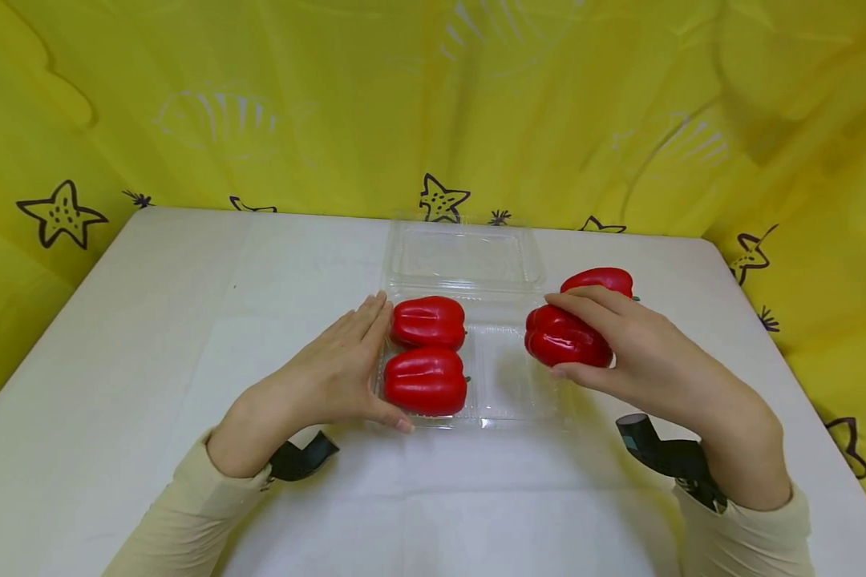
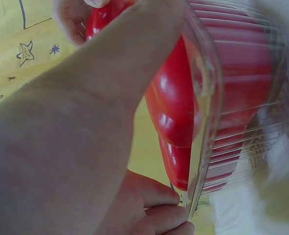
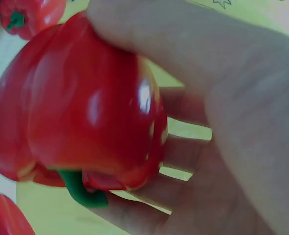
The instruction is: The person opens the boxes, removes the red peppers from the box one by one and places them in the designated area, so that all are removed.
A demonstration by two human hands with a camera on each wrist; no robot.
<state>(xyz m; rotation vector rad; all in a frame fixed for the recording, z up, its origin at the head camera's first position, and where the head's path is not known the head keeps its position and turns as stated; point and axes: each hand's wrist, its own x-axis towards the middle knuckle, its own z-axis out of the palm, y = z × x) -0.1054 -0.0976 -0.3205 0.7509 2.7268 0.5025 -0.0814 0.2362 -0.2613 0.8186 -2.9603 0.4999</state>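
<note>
A clear plastic clamshell box (image 1: 511, 405) lies with its lid (image 1: 465, 255) folded back. Two red bell peppers sit in its left half, the rear pepper (image 1: 429, 322) behind the front pepper (image 1: 426, 381). Along the box's left side, my left hand (image 1: 332, 369) touches the rim with fingers straight and thumb spread at the front. My right hand (image 1: 649, 353) grips another red bell pepper (image 1: 564, 336) between thumb and fingers, above the box's right side. In the right wrist view, the green stem (image 3: 83, 191) of that held pepper (image 3: 85, 107) shows.
Partly hidden behind my right hand, a further red bell pepper (image 1: 597, 279) lies to the right of the box. A white cloth covers the table (image 1: 115, 361). Yellow patterned curtain (image 1: 332, 104) hangs along the back and sides.
</note>
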